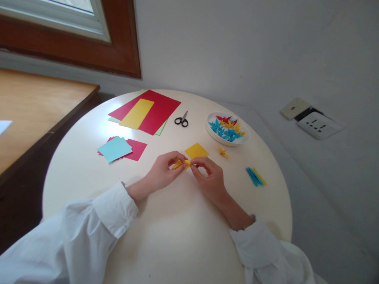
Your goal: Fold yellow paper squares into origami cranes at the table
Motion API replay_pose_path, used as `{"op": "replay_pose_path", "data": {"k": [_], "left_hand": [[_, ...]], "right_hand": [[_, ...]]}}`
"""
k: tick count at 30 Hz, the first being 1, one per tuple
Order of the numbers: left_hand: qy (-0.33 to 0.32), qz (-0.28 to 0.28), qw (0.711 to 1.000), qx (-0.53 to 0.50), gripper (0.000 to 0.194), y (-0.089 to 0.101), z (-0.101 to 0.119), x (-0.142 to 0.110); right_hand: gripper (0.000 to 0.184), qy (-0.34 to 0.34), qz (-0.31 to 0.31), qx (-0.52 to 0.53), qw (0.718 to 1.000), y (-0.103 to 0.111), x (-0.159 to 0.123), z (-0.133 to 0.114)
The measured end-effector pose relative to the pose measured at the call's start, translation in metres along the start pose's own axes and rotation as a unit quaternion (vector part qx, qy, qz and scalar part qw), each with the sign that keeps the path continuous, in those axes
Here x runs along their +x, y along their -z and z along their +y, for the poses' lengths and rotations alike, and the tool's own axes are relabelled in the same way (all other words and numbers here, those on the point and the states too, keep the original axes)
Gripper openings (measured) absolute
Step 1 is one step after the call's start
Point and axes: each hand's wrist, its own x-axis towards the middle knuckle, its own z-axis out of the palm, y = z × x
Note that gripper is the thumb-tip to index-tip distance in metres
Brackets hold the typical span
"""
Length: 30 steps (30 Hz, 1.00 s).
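Note:
Between my hands is a small folded piece of yellow paper (pixel 179 163), held just above the white table. My left hand (pixel 162 169) pinches it between thumb and fingers from the left. At its right end, the thumb and index finger of my right hand (pixel 211 178) grip it too. The fingers hide part of the folds. Right behind my hands lies a flat yellow paper square (pixel 197 150). A yellow paper crane (pixel 223 152) rests to the right of that square.
A white dish (pixel 211 136) of red, yellow and blue paper cranes stands at the back right. Folded blue and yellow strips (pixel 255 176) lie at the right. Black-handled scissors (pixel 181 121), large coloured sheets (pixel 161 112) and blue and pink squares (pixel 115 149) are on the round table (pixel 166 240).

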Motion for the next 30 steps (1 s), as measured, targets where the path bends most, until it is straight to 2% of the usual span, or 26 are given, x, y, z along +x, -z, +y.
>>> {"op": "replay_pose_path", "data": {"k": [7, 18, 26, 30], "left_hand": [[-0.006, 0.008, 1.0, 0.011, 0.014, 0.0, 0.0001, -0.0007], [0.031, -0.006, 0.999, 0.03, 0.021, 0.0012, 0.0059, 0.0006], [0.019, 0.005, 0.999, -0.028, 0.019, -0.0013, 0.0029, 0.0008], [0.02, 0.012, 0.999, -0.034, 0.018, -0.0013, 0.0042, 0.0001]], "right_hand": [[0.007, -0.029, -0.003, 0.011, 1.0, -0.0005, -0.0007, 0.0009], [0.007, 0.021, 0.0, -0.037, 0.999, 0.0019, 0.0013, -0.0045], [0.007, -0.109, 0.001, 0.082, 0.991, -0.0037, -0.0009, 0.0014], [0.008, -0.135, 0.013, 0.114, 0.984, -0.0049, 0.0009, -0.0001]]}}
